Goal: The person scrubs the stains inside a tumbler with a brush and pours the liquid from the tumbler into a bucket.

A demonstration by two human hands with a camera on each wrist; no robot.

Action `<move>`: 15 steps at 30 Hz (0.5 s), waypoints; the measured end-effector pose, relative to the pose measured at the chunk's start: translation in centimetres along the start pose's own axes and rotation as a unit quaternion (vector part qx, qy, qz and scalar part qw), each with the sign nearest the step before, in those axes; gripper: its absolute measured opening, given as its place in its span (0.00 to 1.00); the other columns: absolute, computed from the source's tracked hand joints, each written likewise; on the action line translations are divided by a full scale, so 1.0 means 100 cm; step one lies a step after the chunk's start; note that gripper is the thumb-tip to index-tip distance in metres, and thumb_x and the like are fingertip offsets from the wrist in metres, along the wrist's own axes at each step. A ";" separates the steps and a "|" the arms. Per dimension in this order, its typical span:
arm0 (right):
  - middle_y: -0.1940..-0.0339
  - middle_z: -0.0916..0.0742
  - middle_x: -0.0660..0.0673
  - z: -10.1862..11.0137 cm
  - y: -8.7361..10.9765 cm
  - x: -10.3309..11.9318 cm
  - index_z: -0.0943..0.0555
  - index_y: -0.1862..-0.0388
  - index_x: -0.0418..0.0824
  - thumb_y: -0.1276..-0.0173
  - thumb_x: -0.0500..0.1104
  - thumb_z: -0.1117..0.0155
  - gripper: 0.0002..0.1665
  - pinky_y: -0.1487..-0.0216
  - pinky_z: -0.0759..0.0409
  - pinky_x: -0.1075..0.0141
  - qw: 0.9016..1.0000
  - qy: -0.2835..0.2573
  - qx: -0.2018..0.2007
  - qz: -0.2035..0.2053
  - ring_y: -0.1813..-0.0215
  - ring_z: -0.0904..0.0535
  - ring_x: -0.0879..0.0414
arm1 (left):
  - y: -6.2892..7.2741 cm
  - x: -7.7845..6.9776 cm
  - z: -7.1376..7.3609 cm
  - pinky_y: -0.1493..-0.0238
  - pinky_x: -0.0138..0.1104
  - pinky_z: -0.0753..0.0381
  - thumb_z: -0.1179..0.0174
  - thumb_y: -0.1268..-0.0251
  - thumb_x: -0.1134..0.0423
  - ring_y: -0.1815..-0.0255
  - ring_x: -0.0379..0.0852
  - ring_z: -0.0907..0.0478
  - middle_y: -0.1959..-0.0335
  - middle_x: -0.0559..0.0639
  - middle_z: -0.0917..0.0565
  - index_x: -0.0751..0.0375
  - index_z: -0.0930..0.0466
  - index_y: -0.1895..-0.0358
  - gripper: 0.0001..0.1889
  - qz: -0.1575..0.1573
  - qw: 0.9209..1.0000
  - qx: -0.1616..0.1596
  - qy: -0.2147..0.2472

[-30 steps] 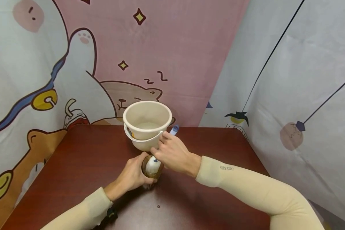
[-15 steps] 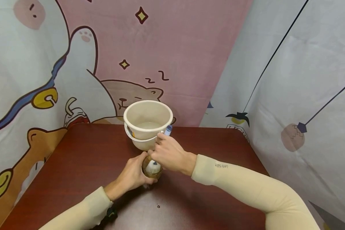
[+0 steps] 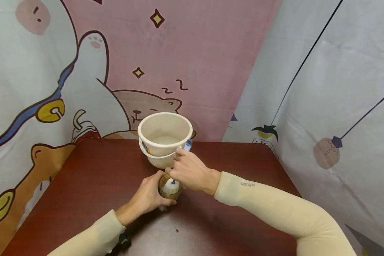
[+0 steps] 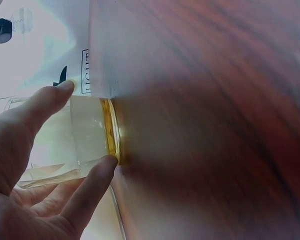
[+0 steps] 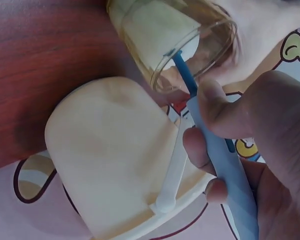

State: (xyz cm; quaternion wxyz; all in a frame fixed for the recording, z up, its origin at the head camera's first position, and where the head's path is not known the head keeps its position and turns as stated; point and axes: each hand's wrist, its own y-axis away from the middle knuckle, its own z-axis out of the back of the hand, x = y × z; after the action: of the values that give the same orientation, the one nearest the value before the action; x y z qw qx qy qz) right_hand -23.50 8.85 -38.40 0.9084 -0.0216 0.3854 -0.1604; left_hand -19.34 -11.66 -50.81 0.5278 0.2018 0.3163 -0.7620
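In the head view my left hand (image 3: 148,193) holds an amber-tinted drinking glass (image 4: 90,125), fingers and thumb round its sides. The left wrist view shows its base right at the tabletop. My right hand (image 3: 190,171) grips the pale blue handle of a sponge cup brush (image 5: 222,160), thumb on top and fingers curled beneath. Its white sponge head (image 5: 162,32) sits inside the glass, joined to the handle by a darker blue stem (image 5: 185,72). The handle leans out over the rim, up and to the right in the head view.
A cream bucket (image 3: 161,163) with a white bail handle (image 5: 175,170) stands just behind the hands. The reddish-brown table (image 3: 108,167) meets a cartoon-printed cloth (image 3: 204,71) at the back. A small dark spot (image 3: 176,230) marks the tabletop in front of the glass.
My right hand has shifted a little left, and the brush handle stands steeper. The sponge head sits deeper in the glass than one second ago. My left hand has barely moved.
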 end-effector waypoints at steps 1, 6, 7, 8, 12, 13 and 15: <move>0.69 0.07 0.58 0.001 0.001 -0.001 0.11 0.62 0.61 0.44 0.54 0.13 0.14 0.37 0.28 0.59 1.000 0.000 0.001 0.001 0.55 0.14 0.54 | 0.000 0.000 0.000 0.47 0.40 0.10 0.00 0.61 0.47 0.51 0.42 0.09 0.52 0.42 0.06 0.49 0.17 0.41 0.43 -0.002 1.000 0.000 0.002; 0.66 0.07 0.57 0.004 0.005 -0.006 0.11 0.60 0.61 0.40 0.54 0.13 0.14 0.36 0.28 0.59 1.000 0.008 -0.007 0.009 0.52 0.14 0.54 | 0.001 0.001 0.002 0.45 0.42 0.10 0.01 0.59 0.45 0.47 0.43 0.09 0.47 0.42 0.06 0.48 0.17 0.36 0.45 -0.016 1.000 -0.004 0.006; 0.65 0.06 0.56 0.005 0.007 -0.007 0.11 0.60 0.61 0.39 0.53 0.13 0.13 0.36 0.28 0.59 1.000 0.010 -0.010 0.009 0.52 0.14 0.54 | 0.001 0.001 0.002 0.44 0.42 0.10 0.01 0.59 0.46 0.46 0.44 0.09 0.45 0.43 0.06 0.48 0.17 0.34 0.46 -0.020 1.000 -0.005 0.007; 0.65 0.06 0.56 0.005 0.008 -0.008 0.11 0.60 0.61 0.38 0.52 0.14 0.12 0.36 0.28 0.59 1.000 0.012 -0.013 0.009 0.51 0.14 0.54 | 0.001 0.001 0.002 0.43 0.43 0.09 0.01 0.58 0.46 0.45 0.44 0.08 0.44 0.43 0.06 0.47 0.17 0.32 0.47 -0.026 1.000 -0.006 0.008; 0.64 0.07 0.55 0.007 0.013 -0.010 0.10 0.60 0.60 0.35 0.50 0.15 0.10 0.36 0.28 0.60 1.000 0.014 -0.024 0.007 0.49 0.14 0.55 | 0.001 -0.001 0.003 0.43 0.42 0.09 0.02 0.55 0.48 0.44 0.45 0.08 0.41 0.44 0.05 0.46 0.18 0.28 0.48 -0.043 0.999 -0.010 0.006; 0.65 0.07 0.55 0.008 0.014 -0.011 0.10 0.60 0.60 0.35 0.50 0.15 0.10 0.35 0.27 0.60 1.000 0.013 -0.027 0.006 0.49 0.14 0.55 | 0.001 -0.001 0.003 0.44 0.42 0.09 0.02 0.55 0.48 0.44 0.46 0.07 0.41 0.44 0.05 0.46 0.18 0.28 0.48 -0.045 0.999 -0.010 0.006; 0.65 0.08 0.55 0.008 0.017 -0.012 0.11 0.60 0.60 0.35 0.49 0.15 0.10 0.35 0.27 0.60 0.999 0.010 -0.032 0.004 0.49 0.14 0.55 | 0.001 -0.001 0.003 0.44 0.41 0.09 0.02 0.55 0.49 0.45 0.47 0.07 0.42 0.44 0.05 0.46 0.17 0.29 0.47 -0.045 0.999 -0.010 0.008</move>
State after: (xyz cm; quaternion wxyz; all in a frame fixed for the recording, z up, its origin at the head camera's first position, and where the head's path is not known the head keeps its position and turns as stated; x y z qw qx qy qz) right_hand -23.23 10.73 -37.24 0.9038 -0.0479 0.3998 -0.1449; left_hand -19.17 -11.86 -50.52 0.4922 0.1879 0.3365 -0.7805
